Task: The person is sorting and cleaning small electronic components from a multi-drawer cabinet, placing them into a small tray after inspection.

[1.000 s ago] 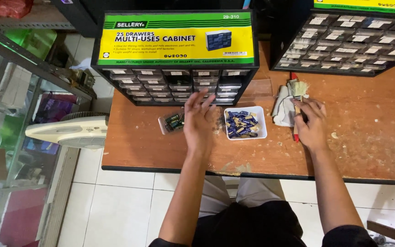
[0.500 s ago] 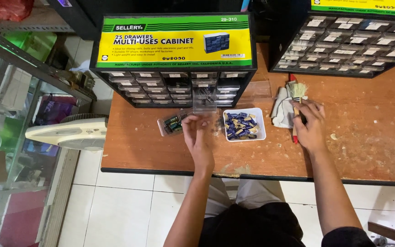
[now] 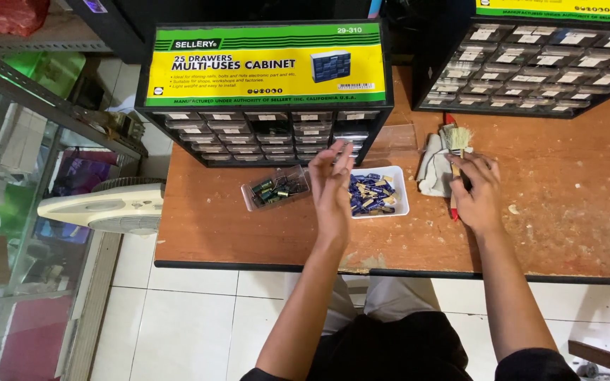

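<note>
Two hands: left hand [image 3: 333,190] open-fingered over white tray [image 3: 398,204]; right hand [image 3: 476,194] grips paintbrush [image 3: 456,166], bristles pointing away.

white tray [image 3: 398,204] | blue parts [image 3: 370,194] | red-handled brush [image 3: 455,159] | orange-brown table [image 3: 573,204]

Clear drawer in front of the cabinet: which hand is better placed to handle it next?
Left, probably. The left hand hovers open between the clear drawer and the white tray, near the cabinet. The right hand rests on the brush, farther away.
</note>
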